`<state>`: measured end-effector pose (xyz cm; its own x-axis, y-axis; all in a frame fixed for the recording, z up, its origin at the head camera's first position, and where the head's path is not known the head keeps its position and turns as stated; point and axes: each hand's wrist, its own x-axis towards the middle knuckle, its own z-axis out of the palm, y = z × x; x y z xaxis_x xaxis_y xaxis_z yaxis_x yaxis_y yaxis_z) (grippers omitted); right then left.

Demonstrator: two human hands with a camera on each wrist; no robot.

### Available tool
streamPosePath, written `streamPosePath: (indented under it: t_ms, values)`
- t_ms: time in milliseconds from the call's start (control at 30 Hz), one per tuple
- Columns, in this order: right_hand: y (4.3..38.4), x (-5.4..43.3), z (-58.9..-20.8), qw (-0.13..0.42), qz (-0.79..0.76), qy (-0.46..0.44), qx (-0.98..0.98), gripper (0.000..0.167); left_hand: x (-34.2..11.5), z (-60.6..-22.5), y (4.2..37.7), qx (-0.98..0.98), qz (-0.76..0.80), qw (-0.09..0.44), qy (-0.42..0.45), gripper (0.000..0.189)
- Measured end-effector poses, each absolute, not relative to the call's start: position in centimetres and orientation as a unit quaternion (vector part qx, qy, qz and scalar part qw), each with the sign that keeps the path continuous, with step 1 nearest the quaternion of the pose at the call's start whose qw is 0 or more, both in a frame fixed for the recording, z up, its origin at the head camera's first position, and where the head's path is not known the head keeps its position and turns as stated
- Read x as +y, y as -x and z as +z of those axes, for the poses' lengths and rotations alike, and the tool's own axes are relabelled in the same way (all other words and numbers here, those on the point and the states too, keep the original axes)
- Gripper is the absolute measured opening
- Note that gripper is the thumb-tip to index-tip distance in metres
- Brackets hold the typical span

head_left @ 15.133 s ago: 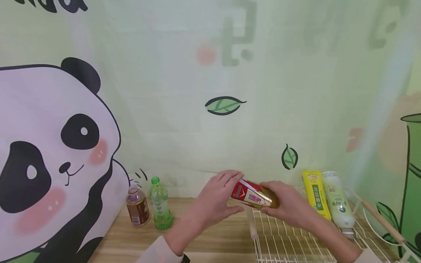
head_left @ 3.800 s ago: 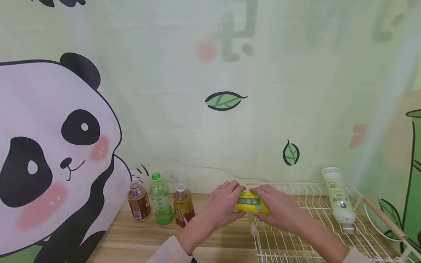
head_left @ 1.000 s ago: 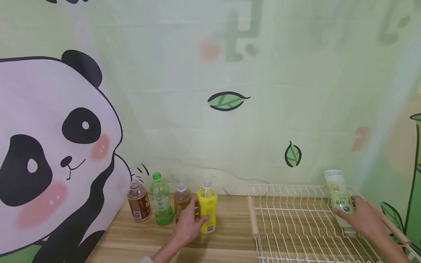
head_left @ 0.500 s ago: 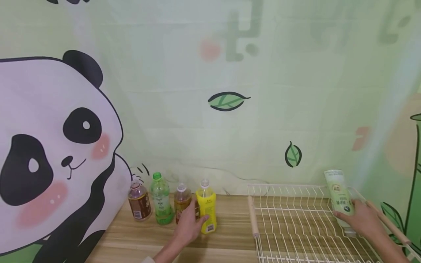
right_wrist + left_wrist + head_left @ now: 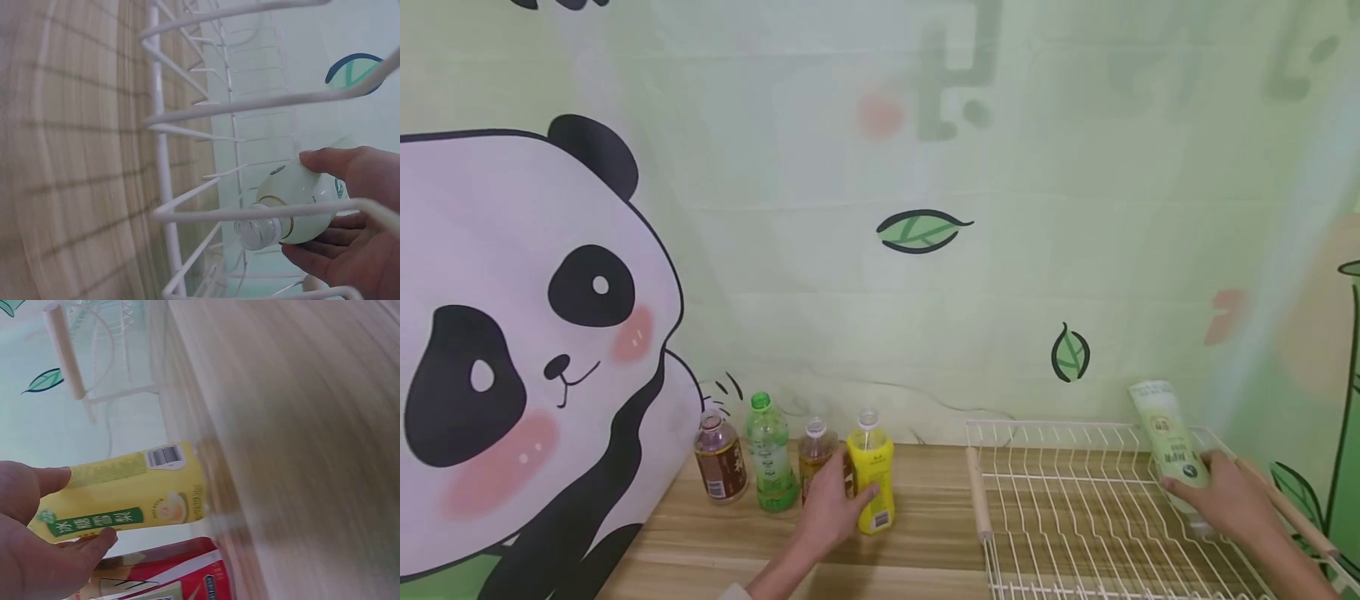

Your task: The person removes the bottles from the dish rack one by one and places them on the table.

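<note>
A yellow bottle with a clear neck stands upright on the wooden table. My left hand holds it, thumb on the near side; in the left wrist view, thumb and fingers lie on opposite sides of its yellow label. Beside it, an amber bottle with a red label is partly hidden by that hand. Over at the rack, my right hand grips a pale green bottle, base up and slanting. The right wrist view shows its clear neck pointing down among the wires.
The white wire rack has wooden handles and covers the table's right side. A brown-labelled bottle and a green bottle stand at the left. A printed panda cloth hangs behind.
Earlier, the amber and yellow bottles went from the rack side to the table row. Over the last second, the pale green bottle's raised base has tipped left; the yellow bottle has shifted slightly left.
</note>
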<state>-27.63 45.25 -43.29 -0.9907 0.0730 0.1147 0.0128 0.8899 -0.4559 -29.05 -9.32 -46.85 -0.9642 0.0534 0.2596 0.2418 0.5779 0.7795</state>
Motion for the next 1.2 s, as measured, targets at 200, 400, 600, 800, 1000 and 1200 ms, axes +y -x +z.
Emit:
streamPosePath:
  t_ms: [200, 400, 600, 800, 1000, 1200]
  values:
    - [27.6, 44.2, -42.2, 0.097, 0.234, -0.003, -0.967, 0.093, -9.0, -45.5, 28.7, -0.876, -0.462, 0.116, 0.075, 0.075]
    - [27.3, 41.9, -40.6, 0.131, 0.247, -0.038, -0.959, 0.092, -8.9, -43.6, 28.9, -0.870, -0.464, 0.146, 0.082, 0.082]
    - [26.7, 39.0, -38.7, 0.153, 0.249, -0.070, -0.954, 0.091, -9.0, -41.7, 29.1, -0.881, -0.430, 0.178, 0.089, 0.086]
    - [26.1, 36.6, -36.9, 0.188, 0.249, -0.116, -0.943, 0.081, -8.9, -39.0, 28.9, -0.881, -0.385, 0.240, 0.135, 0.088]
    - [25.8, 34.2, -35.5, 0.204, 0.246, -0.153, -0.935, 0.076, -7.8, -36.0, 28.0, -0.884, -0.310, 0.292, 0.194, 0.089]
    - [25.4, 32.3, -34.6, 0.219, 0.220, -0.202, -0.929, 0.072, -6.6, -34.7, 27.6, -0.866, -0.230, 0.335, 0.293, 0.091]
